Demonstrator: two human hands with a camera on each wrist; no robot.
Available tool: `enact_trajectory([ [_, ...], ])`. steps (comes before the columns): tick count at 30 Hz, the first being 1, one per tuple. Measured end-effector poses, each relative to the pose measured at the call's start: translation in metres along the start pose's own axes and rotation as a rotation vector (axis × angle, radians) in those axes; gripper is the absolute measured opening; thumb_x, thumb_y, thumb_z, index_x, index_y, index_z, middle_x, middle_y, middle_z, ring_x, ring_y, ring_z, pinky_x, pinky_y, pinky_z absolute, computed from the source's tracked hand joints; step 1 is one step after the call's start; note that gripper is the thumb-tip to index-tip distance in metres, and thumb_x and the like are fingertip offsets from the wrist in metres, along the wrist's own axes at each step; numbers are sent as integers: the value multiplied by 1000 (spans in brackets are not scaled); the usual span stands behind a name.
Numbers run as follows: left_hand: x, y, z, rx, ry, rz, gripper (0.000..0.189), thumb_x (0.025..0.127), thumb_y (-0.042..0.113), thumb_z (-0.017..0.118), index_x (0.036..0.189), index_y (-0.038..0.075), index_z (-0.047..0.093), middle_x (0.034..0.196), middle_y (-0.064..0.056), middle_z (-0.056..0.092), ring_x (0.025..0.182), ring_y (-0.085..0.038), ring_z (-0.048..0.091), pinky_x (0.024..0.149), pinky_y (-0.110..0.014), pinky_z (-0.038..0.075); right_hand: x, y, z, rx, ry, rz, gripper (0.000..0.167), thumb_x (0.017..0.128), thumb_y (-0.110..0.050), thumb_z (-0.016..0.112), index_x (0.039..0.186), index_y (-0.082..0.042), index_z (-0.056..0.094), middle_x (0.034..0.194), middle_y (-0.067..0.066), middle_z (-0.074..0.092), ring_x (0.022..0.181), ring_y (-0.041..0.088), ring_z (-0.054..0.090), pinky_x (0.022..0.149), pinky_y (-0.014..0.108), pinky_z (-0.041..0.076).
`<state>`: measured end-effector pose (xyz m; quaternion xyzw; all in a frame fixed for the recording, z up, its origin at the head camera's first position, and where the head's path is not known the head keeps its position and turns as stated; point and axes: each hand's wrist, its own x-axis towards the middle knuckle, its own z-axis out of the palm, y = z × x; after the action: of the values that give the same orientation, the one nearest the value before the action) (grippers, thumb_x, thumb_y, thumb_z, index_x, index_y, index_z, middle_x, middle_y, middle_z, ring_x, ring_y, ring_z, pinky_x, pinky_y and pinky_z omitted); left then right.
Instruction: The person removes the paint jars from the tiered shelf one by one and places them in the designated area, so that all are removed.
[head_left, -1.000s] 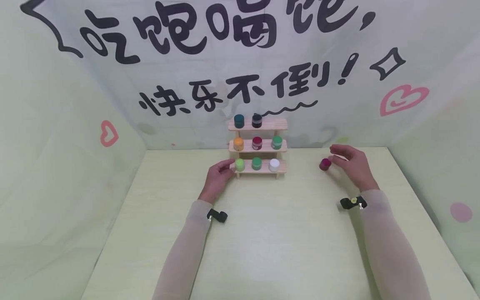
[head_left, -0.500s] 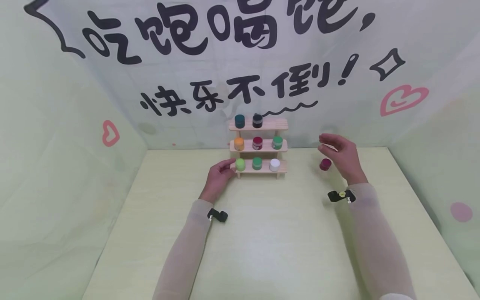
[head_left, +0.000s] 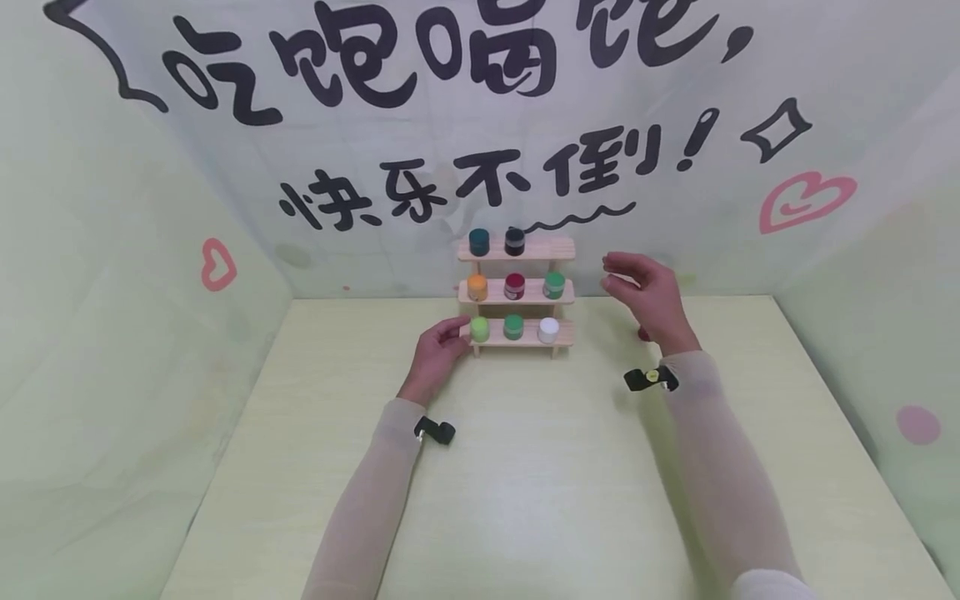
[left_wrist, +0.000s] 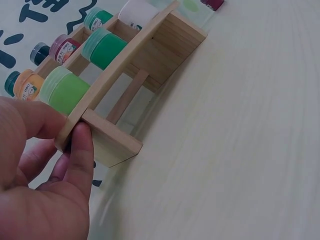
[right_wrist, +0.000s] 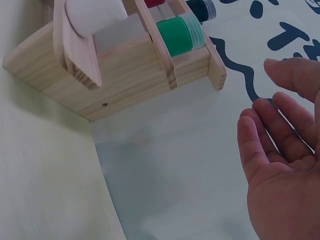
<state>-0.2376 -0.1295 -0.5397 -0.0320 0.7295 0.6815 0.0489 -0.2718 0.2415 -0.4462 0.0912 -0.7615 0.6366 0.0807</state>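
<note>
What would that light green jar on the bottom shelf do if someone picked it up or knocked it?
The light green jar looks stiff, judging by its crisp cylindrical shape. Its round side would probably let it roll if knocked over. Squat and standing upright on the bottom shelf, it seems fairly steady against a gentle nudge.

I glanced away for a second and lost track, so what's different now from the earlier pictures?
The right hand has moved left and upward in the head view, toward the three-tier wooden rack, holding nothing; it now partly hides the magenta paint jar. The left hand, pinching the rack, and the eight jars there stayed put.
</note>
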Motion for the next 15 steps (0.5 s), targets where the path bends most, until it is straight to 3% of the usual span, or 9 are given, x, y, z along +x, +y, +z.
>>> enact_trajectory([
  [15, 1, -1, 0, 6, 13, 1, 40, 95, 8, 75, 133, 20, 72, 115, -3, 60, 107, -16, 63, 89, -18, 59, 26, -18, 48, 121, -19, -59, 43, 94, -2, 77, 134, 5, 65, 130, 15, 72, 114, 13, 69, 101, 18, 59],
])
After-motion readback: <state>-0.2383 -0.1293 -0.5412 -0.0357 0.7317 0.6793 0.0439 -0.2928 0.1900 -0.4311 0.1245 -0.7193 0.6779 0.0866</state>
